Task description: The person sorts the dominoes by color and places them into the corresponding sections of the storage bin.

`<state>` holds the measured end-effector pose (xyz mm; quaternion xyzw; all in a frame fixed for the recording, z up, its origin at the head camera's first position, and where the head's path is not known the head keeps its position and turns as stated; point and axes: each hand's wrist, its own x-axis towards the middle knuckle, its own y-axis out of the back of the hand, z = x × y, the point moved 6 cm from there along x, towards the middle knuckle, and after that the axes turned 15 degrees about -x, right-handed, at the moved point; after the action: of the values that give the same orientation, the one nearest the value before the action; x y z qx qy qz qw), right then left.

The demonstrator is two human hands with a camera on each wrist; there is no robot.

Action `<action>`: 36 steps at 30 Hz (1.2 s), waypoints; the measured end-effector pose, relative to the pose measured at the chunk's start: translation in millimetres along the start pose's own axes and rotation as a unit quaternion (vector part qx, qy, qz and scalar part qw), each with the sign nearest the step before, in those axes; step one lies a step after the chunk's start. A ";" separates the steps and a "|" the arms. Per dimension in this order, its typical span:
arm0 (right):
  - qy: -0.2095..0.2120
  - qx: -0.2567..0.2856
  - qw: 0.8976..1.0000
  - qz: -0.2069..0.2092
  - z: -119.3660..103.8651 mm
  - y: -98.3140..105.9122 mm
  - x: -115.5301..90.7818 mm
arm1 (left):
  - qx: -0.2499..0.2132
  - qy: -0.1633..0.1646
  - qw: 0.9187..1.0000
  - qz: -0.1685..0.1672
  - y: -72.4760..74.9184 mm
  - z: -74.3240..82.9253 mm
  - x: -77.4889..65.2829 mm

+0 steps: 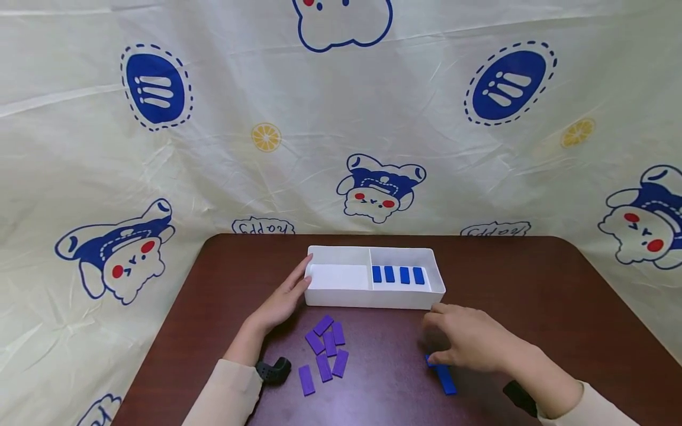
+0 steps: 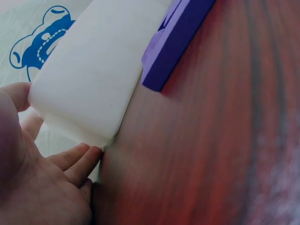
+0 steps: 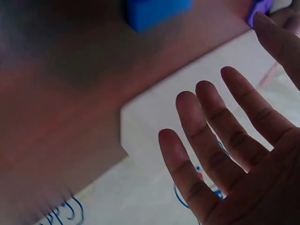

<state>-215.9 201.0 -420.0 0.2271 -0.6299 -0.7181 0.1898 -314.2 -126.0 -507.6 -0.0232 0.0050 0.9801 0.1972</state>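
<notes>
A white two-compartment box stands near the back of the table. Several blue blocks lie in a row in its right compartment, while the left one holds none. My left hand rests against the box's left end, its fingers fairly straight on the wall. In front of the box's right end, my right hand is over blue blocks on the table, partly hiding them. The right wrist view shows that hand's fingers spread and extended, holding nothing. A blue block lies beyond them.
Several purple blocks lie loosely grouped on the brown table, in front of the box's left half. One purple block shows close to the box in the left wrist view. A patterned white cloth hangs behind the table.
</notes>
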 end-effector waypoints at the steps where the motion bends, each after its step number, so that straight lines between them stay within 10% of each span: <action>1: 0.001 0.004 1.000 -0.008 -0.9 -5.0 -1.1 | 0.001 0.002 1.000 0.002 0.0 -0.5 -0.1; 36: 0.001 0.010 1.000 -0.024 -9.4 -35.1 8.5 | -0.001 -0.006 1.000 -0.003 -0.2 -0.4 0.3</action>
<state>-217.1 193.3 -456.5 0.2451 -0.6312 -0.7158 0.1710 -314.4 -125.7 -508.0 -0.0175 0.0032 0.9796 0.2001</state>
